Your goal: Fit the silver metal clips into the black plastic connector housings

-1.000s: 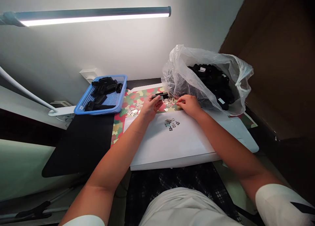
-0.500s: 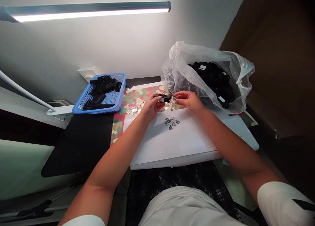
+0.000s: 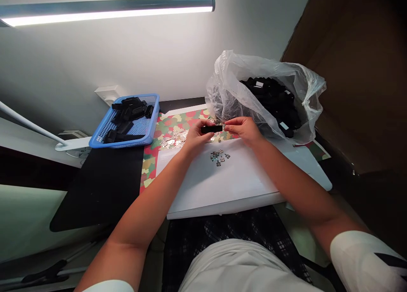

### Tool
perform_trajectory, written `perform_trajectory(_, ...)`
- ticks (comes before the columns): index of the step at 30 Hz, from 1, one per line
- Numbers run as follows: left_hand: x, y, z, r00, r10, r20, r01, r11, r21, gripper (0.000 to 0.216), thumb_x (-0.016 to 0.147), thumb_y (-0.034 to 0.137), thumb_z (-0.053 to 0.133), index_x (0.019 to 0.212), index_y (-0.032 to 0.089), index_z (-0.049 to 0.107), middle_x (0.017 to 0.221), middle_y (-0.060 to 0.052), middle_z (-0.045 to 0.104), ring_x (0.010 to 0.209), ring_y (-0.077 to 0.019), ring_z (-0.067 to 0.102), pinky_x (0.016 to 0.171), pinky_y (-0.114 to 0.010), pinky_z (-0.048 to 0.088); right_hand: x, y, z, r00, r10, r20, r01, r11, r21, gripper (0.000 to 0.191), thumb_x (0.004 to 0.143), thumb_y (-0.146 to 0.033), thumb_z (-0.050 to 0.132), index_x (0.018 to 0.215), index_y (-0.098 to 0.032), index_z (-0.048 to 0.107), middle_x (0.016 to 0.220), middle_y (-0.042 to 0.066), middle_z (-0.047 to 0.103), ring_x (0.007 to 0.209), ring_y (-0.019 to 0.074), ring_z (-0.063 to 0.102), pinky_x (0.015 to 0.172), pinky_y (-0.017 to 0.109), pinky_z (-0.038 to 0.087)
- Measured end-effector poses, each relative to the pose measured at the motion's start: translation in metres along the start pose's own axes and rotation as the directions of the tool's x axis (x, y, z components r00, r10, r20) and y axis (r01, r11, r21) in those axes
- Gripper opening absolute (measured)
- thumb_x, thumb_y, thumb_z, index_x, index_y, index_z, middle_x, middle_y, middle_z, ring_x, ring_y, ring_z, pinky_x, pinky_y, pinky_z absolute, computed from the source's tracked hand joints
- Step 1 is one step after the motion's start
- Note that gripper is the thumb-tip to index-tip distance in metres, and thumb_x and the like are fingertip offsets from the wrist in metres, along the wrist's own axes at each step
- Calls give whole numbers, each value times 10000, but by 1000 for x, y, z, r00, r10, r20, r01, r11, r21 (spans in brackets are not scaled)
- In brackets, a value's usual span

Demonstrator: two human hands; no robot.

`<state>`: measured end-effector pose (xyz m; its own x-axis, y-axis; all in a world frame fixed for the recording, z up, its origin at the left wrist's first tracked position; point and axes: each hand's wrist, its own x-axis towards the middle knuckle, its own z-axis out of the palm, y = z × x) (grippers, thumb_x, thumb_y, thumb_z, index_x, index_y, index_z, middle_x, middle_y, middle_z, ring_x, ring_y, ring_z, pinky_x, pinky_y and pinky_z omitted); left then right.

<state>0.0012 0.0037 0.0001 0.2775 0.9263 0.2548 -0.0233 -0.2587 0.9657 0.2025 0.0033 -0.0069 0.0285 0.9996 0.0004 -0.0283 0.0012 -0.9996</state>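
My left hand (image 3: 196,138) is closed round a black rectangular plastic part (image 3: 211,129), held level above the back edge of the white sheet (image 3: 216,186). At that part's right end, my right hand (image 3: 243,128) pinches a small metal piece (image 3: 223,126), mostly covered by the fingertips. Several small metal pieces (image 3: 218,157) lie on the white sheet just below the hands. A spread of flat shiny metal pieces (image 3: 173,139) rests on the patterned sheet to the left of my left hand.
A blue basket (image 3: 149,135) with black plastic parts stands at the back left. Behind my right hand sits a clear plastic bag (image 3: 235,69) full of black parts (image 3: 273,99). A lit tube lamp (image 3: 108,13) hangs above, and a brown cardboard surface (image 3: 352,80) rises on the right.
The black part has been turned, so its slotted side no longer faces me and a plain side shows. My right fingers have come closer to its end. The view has shifted slightly.
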Motion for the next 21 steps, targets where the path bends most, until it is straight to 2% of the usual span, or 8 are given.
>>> perform_trajectory(2,-3,1,4,986,163,44,-169,965,198,203,689,112,657,860,205,602,1033,-53,676,942,-166,631,792,-314,510,1,2,0,996,-74,-40,72,996,-46,280,610,-311,849,836,-165,772,707,37,727,651,156,658,675,337,564)
perform_trajectory(4,-5,2,6,948,299,111,-319,876,361,184,700,81,639,834,204,609,1054,-65,685,991,-180,632,831,-331,510,0,2,0,986,-146,-76,138,986,-96,260,622,-314,832,828,-163,783,712,43,736,647,160,647,659,332,551)
perform_trajectory(9,-6,-2,7,833,506,224,-545,678,493,183,770,64,634,883,208,625,1077,-71,695,995,-174,657,818,-328,540,-4,1,4,957,-273,-94,252,949,-189,205,681,-315,777,817,-163,789,770,63,763,720,191,685,658,319,547)
perform_trajectory(11,-5,-4,7,797,554,242,-589,621,517,199,779,57,637,906,210,627,1077,-66,700,995,-169,662,810,-323,550,-6,1,5,927,-365,-89,337,911,-236,173,718,-303,747,824,-174,791,796,61,769,755,198,701,694,325,557)
perform_trajectory(14,-5,-6,6,764,587,268,-622,560,548,223,780,43,634,925,212,634,1078,-63,708,983,-166,671,809,-320,557,-10,-1,6,863,-504,-31,457,805,-377,107,755,-251,705,789,-202,793,823,49,775,783,197,708,752,333,563)
perform_trajectory(17,-5,-5,7,749,598,286,-636,525,566,223,778,38,634,917,212,641,1069,-61,715,973,-171,676,828,-330,559,-15,-5,6,837,-543,70,499,705,-504,124,760,-200,667,766,-215,791,841,43,780,807,204,714,774,334,565)
perform_trajectory(19,-6,-4,7,750,598,283,-633,522,572,210,783,44,632,912,209,642,1068,-65,715,980,-175,677,836,-334,561,-16,-5,5,848,-523,85,490,714,-500,164,774,-209,644,843,-212,793,883,48,784,831,211,721,785,339,573)
perform_trajectory(21,-6,-3,6,759,590,277,-622,529,578,190,795,56,624,910,207,642,1071,-66,713,985,-176,676,835,-333,562,-15,-4,4,878,-477,41,449,791,-416,226,802,-261,633,967,-204,776,920,57,782,849,216,728,787,349,584)
